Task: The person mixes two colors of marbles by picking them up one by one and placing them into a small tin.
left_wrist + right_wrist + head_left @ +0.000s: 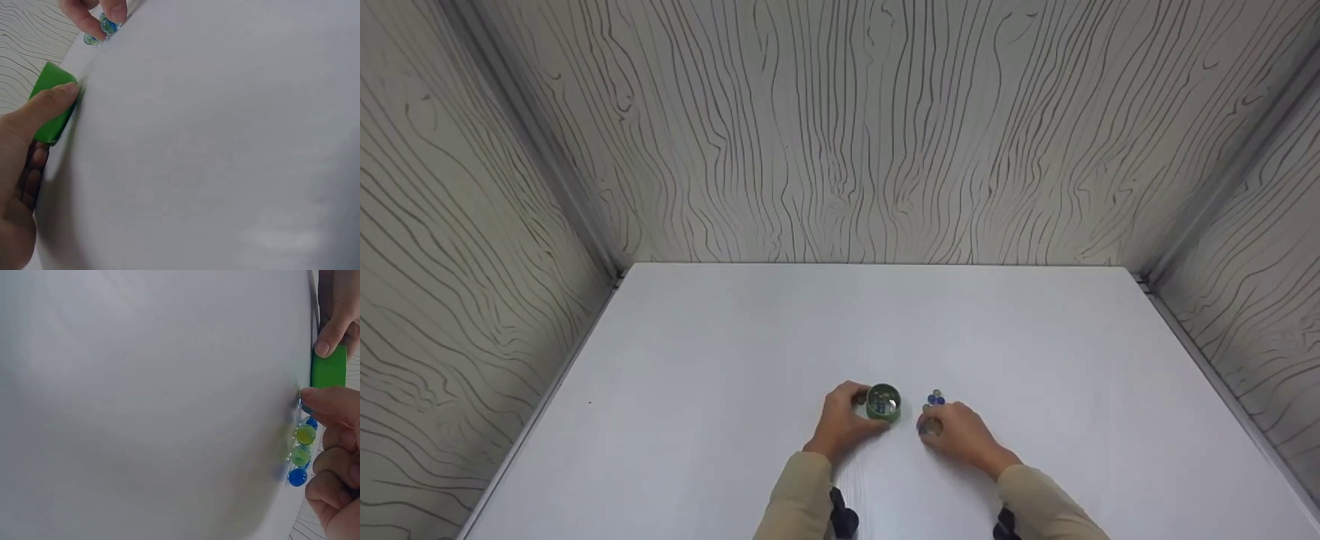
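Note:
In the head view my left hand [844, 427] holds a small round green cup [877, 416], its thumb and fingers around the wall. Blue and greenish glass marbles show inside the cup. The left wrist view has the thumb lying along the green side [49, 79]. Just right of the cup, my right hand [964, 435] reaches down to the tabletop, thumb and index finger pinching a blue-green marble [108, 25]. The other fingers are curled in. Beside them, several loose blue and yellow-green marbles [305, 435] sit close together on the table, partly hidden by the hand.
A broad white table [720, 337] lies under both hands. Behind it and at both sides stand panels [840, 135] with a wood-grain pattern, joined by grey corner strips. Dark straps [844, 517] show at the beige sleeves.

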